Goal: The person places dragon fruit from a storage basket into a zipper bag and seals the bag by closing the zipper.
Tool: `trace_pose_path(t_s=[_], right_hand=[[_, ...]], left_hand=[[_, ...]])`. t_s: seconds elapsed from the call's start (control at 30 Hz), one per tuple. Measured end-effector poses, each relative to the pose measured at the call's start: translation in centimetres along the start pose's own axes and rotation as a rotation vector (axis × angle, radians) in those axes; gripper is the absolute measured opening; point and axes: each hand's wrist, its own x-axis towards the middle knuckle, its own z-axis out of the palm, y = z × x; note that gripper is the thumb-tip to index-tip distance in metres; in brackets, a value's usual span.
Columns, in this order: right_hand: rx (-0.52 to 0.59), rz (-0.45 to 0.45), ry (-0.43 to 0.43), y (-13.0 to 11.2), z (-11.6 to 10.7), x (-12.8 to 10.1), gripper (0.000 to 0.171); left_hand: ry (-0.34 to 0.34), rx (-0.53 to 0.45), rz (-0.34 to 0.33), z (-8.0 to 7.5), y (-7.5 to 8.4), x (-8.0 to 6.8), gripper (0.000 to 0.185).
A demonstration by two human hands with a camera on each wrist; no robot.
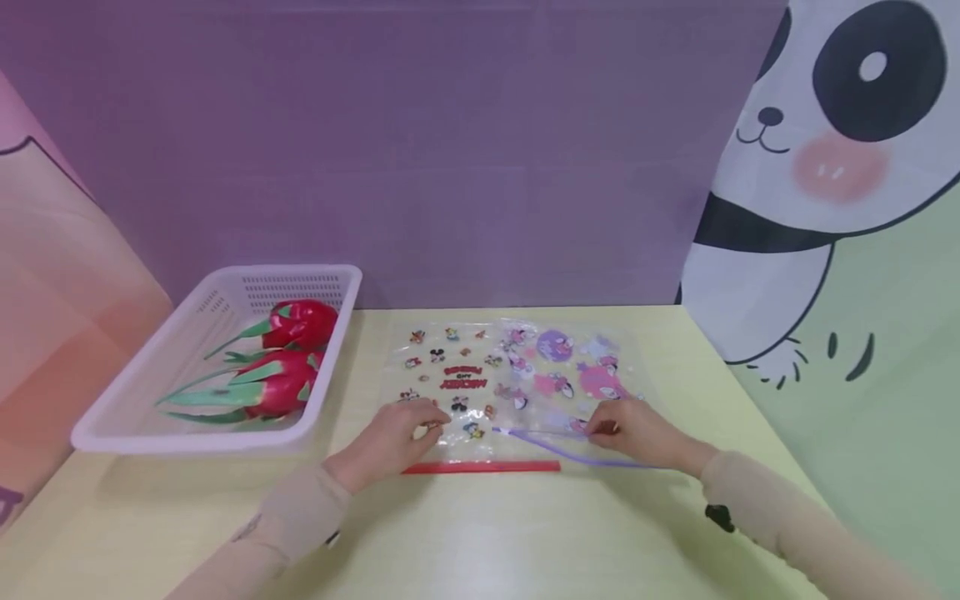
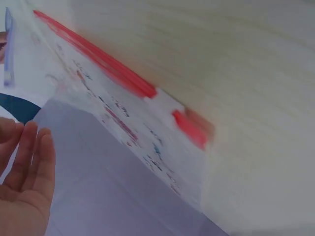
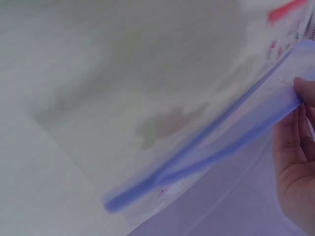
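two printed zip bags lie overlapped on the table (image 1: pixel 525 533) beside the basket (image 1: pixel 150 392); left hand (image 1: pixel 397 437) rests relaxed on the red-zip bag (image 1: pixel 450 375), right hand (image 1: pixel 637 433) pinches the purple-zip bag (image 1: pixel 570 367); slick plastic could slip free or drag its neighbour

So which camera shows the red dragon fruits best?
The head view: both dragon fruits lie in plain sight in the white basket, left of the printed bags. The two wrist views show none of them, only blurred bags and table.
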Motion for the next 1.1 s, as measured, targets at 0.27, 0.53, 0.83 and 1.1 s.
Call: trace_pose_path(t_s=[0.27, 0.53, 0.83, 1.1], right_hand=[[0.123, 0.136, 0.028, -2.1, -1.2, 1.6, 0.006], [0.270, 0.282, 0.080, -3.9, -0.4, 3.2, 0.008], [0.427, 0.410, 0.138, -6.2, 1.1, 5.7, 0.012], [0.464, 0.366, 0.206, -7.8, 0.5, 7.2, 0.014]], left_hand=[[0.165, -0.145, 0.034, 0.3, 1.8, 0.2, 0.017], [0.112, -0.377, -0.080, 2.5, 3.7, 1.5, 0.017], [0.116, -0.613, -0.419, 2.7, 5.2, 5.1, 0.032], [0.168, -0.781, -0.493, 2.6, 5.5, 7.0, 0.029]])
